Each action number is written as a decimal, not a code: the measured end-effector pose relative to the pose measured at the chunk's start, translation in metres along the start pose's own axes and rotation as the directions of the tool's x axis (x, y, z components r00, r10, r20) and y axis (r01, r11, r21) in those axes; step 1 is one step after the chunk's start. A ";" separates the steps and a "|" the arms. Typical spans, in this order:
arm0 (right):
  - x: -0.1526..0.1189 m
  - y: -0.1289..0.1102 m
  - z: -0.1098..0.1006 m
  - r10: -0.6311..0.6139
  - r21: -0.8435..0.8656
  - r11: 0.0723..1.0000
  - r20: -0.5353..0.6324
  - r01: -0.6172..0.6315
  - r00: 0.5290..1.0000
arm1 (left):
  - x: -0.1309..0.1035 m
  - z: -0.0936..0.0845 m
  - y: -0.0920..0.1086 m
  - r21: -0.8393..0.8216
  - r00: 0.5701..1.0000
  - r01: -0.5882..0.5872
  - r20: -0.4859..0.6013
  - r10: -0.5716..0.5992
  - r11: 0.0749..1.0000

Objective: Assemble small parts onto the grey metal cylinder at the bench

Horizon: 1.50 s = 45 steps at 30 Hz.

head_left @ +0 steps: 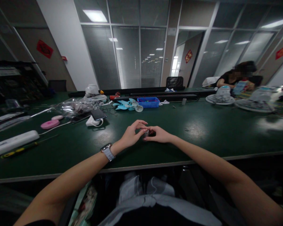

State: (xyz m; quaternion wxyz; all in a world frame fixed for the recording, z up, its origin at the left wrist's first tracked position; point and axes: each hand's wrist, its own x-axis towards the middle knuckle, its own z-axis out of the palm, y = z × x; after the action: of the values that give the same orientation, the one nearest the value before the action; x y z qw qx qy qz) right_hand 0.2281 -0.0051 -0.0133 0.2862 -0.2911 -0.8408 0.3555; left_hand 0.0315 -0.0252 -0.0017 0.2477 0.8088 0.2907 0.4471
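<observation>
Near the middle of the green table (pixel 122 150), a small dark grey cylinder (pixel 146 133) stands between my two hands; its exact kind cannot be made out. My left hand (pixel 134 133), with a watch (pixel 107 151) on its wrist, rests its thumb against the near upper side of the cylinder, its other fingers arched over the far side. From the right, my right hand (pixel 162 134) pinches the cylinder between thumb and fingers. The fingers partly hide the cylinder's top and sides.
Behind my hands lie light-blue fan blades (pixel 126 105), a blue bin (pixel 148 102) and another small cylinder (pixel 184 101). A white power strip (pixel 15 142), screwdriver (pixel 20 150) and white charger (pixel 94 121) lie left. White fan parts (pixel 220 96) and a seated person (pixel 235 77) are at right.
</observation>
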 end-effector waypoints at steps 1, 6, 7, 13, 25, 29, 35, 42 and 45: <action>0.000 0.000 0.000 0.000 0.000 1.000 -0.001 0.000 1.000 | 0.000 0.000 0.000 -0.009 1.000 0.001 0.006 -0.001 1.000; 0.000 -0.002 0.000 -0.002 0.002 1.000 0.009 0.002 1.000 | 0.001 0.001 0.000 -0.027 1.000 0.007 -0.010 -0.007 1.000; -0.001 -0.003 0.000 -0.005 0.004 1.000 0.012 0.005 1.000 | 0.001 0.002 0.001 -0.020 1.000 0.008 -0.024 -0.009 1.000; -0.001 -0.006 -0.001 -0.027 0.009 1.000 0.025 0.026 0.999 | 0.001 0.000 0.006 0.042 0.995 0.024 -0.101 -0.020 0.999; -0.001 -0.006 -0.002 -0.016 -0.044 0.999 0.006 0.016 1.000 | 0.001 0.000 0.006 0.138 0.973 0.037 -0.230 -0.004 0.990; -0.001 -0.006 -0.004 -0.011 -0.095 0.995 -0.004 0.011 1.000 | 0.001 -0.005 0.002 0.215 0.948 0.125 -0.315 -0.052 0.969; -0.002 -0.005 -0.004 -0.006 -0.128 0.992 -0.009 0.005 1.000 | -0.004 -0.011 -0.018 0.371 0.951 0.306 -0.167 -0.261 0.877; -0.002 -0.009 -0.004 -0.006 -0.141 0.990 -0.008 0.005 1.000 | -0.007 -0.012 -0.024 0.526 0.962 0.253 -0.051 -0.267 0.812; -0.002 -0.009 -0.004 -0.002 -0.141 0.990 -0.011 0.001 1.000 | -0.007 -0.012 -0.024 0.536 0.965 0.240 -0.041 -0.260 0.809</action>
State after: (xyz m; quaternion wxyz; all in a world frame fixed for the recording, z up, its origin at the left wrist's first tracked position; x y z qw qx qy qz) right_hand 0.2298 -0.0103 -0.0047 0.2696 -0.3119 -0.8626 0.2932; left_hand 0.0122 -0.0109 -0.0159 0.0734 0.8078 0.5035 0.2976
